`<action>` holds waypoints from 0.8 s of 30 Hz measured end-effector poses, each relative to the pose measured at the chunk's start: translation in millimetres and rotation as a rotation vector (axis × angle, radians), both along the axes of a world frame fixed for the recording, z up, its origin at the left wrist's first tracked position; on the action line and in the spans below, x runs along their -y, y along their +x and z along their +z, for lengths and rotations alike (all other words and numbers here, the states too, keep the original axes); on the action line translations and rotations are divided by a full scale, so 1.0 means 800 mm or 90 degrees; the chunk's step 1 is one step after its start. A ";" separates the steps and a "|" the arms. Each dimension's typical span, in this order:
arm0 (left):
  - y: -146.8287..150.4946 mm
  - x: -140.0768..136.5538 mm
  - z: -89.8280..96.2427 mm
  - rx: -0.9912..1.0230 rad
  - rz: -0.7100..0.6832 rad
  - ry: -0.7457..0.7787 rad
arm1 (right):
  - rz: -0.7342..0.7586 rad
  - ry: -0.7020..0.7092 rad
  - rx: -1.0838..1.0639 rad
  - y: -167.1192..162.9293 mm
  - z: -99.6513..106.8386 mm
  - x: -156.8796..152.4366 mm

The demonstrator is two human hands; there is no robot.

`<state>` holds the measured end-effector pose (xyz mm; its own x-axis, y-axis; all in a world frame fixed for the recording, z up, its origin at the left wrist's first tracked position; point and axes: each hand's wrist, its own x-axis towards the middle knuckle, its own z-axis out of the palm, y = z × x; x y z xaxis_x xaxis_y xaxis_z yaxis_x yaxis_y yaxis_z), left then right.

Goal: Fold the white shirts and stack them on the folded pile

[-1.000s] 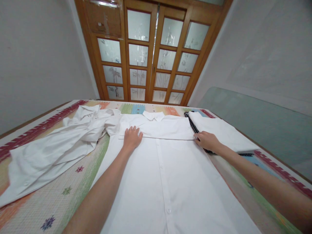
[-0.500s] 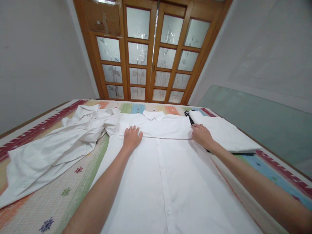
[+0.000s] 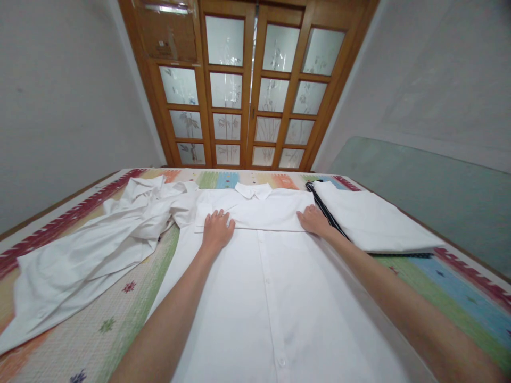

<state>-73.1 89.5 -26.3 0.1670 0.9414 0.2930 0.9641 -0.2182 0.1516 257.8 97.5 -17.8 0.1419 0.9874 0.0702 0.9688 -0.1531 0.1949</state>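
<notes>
A white button-up shirt [image 3: 231, 308] lies front up and flat, its collar [image 3: 261, 191] at the far end. Its sleeves are folded across the chest in a band [image 3: 263, 217] below the collar. My left hand [image 3: 217, 229] rests flat on the left end of this band, fingers slightly apart, so it is open. Near the band's right end, my right hand [image 3: 313, 219] lies palm down on the cloth. Its fingers are stretched out and holding nothing visible.
A rumpled white shirt [image 3: 83, 255] lies at the left. Folded white clothing [image 3: 371, 218] lies on a dark striped garment [image 3: 329, 215] at the right. Patterned cloth [image 3: 123, 308] covers the surface. A greenish panel [image 3: 423, 181] stands along the right side; wooden glass doors [image 3: 247, 114] are beyond.
My right hand has moved left from the shirt's right edge onto the folded band, away from the stacked clothing. My left hand stays in nearly the same place.
</notes>
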 end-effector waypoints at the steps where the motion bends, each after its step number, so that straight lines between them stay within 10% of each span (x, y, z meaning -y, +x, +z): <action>1: 0.000 0.000 0.000 -0.001 0.000 -0.001 | -0.004 -0.001 -0.009 0.002 -0.002 -0.004; 16: 0.004 0.005 0.003 -0.002 0.006 0.029 | -0.008 0.313 -0.240 0.029 -0.022 -0.068; 24: 0.005 0.007 0.006 0.004 0.015 0.021 | -0.215 0.396 -0.447 0.025 -0.003 -0.074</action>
<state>-69.4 83.9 -21.4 0.1437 0.9347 0.3252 0.9679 -0.2012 0.1506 277.5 156.7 -20.2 0.6165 0.7033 0.3539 0.7204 -0.3226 -0.6140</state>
